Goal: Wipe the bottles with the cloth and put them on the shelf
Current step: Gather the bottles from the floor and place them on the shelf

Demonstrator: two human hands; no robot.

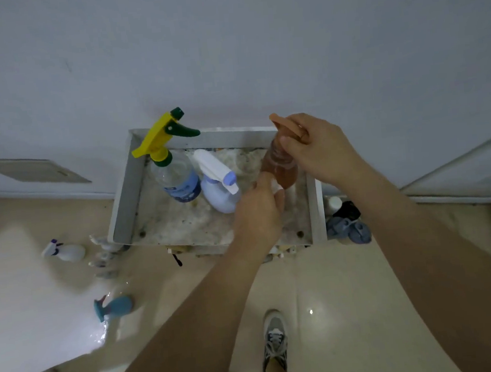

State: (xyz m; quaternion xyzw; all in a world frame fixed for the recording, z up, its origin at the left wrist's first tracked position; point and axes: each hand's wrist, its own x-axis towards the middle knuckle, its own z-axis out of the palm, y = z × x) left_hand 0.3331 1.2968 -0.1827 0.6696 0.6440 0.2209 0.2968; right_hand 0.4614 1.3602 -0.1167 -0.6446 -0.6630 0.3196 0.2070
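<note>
An orange spray bottle (278, 165) is held above the right side of the grey-rimmed shelf top (122, 201). My right hand (320, 147) grips its neck and sprayer head. My left hand (258, 211) pinches a small white cloth (276, 185) against the bottle's lower body. On the shelf stand a clear bottle with a yellow and green trigger (175, 173) and a pale lilac bottle with a white trigger (220, 193). A white spray bottle (64, 252) and a blue one (113, 307) lie on the floor at left.
The shelf stands against a white wall. A blue cloth or slipper and a dark object (348, 221) lie to its right. Small debris lies by its front edge. The floor (335, 296) is glossy beige tile, wet near the blue bottle. My shoe (275, 342) is below.
</note>
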